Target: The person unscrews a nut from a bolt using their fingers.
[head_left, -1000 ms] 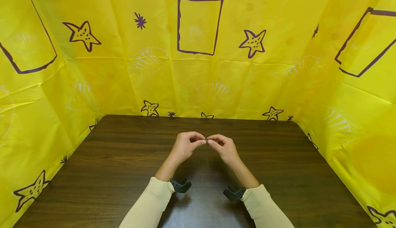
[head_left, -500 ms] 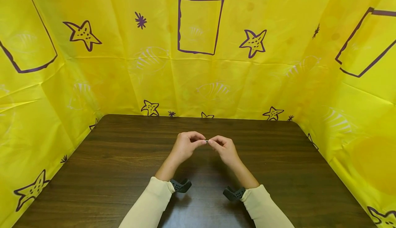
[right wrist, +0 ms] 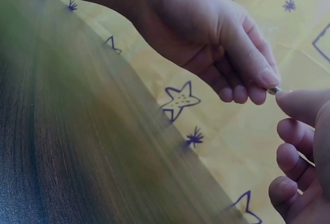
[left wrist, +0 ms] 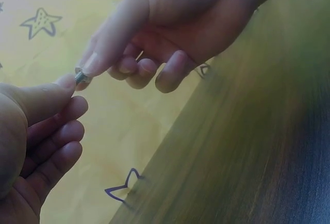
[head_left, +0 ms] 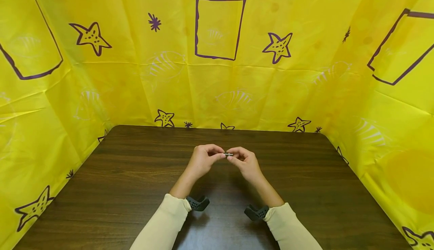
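Over the far half of the table, a small metal bolt lies level between the two hands. My left hand pinches one end of it between thumb and fingers. At the other end sits a small nut, with the thumb and index fingertip of my right hand on either side of it. The threads show in the left wrist view, between the thumb tips. In the right wrist view only a short shiny piece of the bolt shows; fingertips hide the rest. The other fingers of both hands are curled.
Beneath the hands is a dark wood-grain table with rounded far corners. Yellow cloth printed with starfish and fish hangs around its back and sides. Each wrist wears a dark band below a pale sleeve.
My right thumb and index finger have parted slightly, so the nut and bolt end now show between them. My left hand keeps its pinch in the same place.
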A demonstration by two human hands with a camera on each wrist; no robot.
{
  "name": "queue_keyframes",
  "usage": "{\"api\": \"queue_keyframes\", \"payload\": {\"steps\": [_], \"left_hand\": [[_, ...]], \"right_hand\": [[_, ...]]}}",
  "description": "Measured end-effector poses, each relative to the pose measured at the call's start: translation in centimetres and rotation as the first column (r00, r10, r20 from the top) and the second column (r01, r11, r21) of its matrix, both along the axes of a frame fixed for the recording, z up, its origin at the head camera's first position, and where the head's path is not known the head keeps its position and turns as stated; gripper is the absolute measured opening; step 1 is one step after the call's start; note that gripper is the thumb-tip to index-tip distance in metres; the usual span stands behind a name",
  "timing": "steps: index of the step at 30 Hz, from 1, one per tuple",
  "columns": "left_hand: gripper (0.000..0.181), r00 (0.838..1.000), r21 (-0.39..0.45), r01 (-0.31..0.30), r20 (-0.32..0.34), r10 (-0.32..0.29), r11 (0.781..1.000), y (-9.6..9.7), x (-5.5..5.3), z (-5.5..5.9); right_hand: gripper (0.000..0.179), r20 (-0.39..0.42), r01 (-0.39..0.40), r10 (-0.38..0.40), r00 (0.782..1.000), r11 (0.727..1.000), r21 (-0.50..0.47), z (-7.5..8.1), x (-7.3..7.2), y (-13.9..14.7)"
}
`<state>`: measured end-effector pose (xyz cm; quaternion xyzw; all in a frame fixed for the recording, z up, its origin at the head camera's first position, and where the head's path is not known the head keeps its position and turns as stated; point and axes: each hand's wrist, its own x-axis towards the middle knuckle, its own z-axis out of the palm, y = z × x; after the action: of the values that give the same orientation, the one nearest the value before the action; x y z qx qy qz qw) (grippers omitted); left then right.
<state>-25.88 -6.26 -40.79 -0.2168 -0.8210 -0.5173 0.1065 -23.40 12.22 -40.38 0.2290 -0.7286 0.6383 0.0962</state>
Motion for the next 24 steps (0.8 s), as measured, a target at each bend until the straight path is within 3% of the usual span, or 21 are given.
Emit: {"api": "queue_keyframes", "payload": {"steps": [11, 18, 24], "left_hand": [[0.005, 1.000, -0.006, 0.004, 0.005, -0.004, 1.000, -0.08, -0.05, -0.07], [0.007, 1.000, -0.008, -0.003, 0.004, 0.003, 1.000, 0.04, -0.03, -0.13], [0.009, 1.000, -0.003, 0.002, 0.015, -0.002, 1.000, 0.20, -0.06, -0.27]], "right_hand": [[0.017, -0.015, -0.001, 0.000, 1.000, 1.000, -0.005, 0.02, -0.01, 0.05], [0.030, 0.006, -0.011, 0.010, 1.000, 1.000, 0.021, -0.01, -0.09, 0.09], [0.013, 0.078, 0.041, -0.045, 0.996, 0.998, 0.045, -0.08, -0.02, 0.10]]}}
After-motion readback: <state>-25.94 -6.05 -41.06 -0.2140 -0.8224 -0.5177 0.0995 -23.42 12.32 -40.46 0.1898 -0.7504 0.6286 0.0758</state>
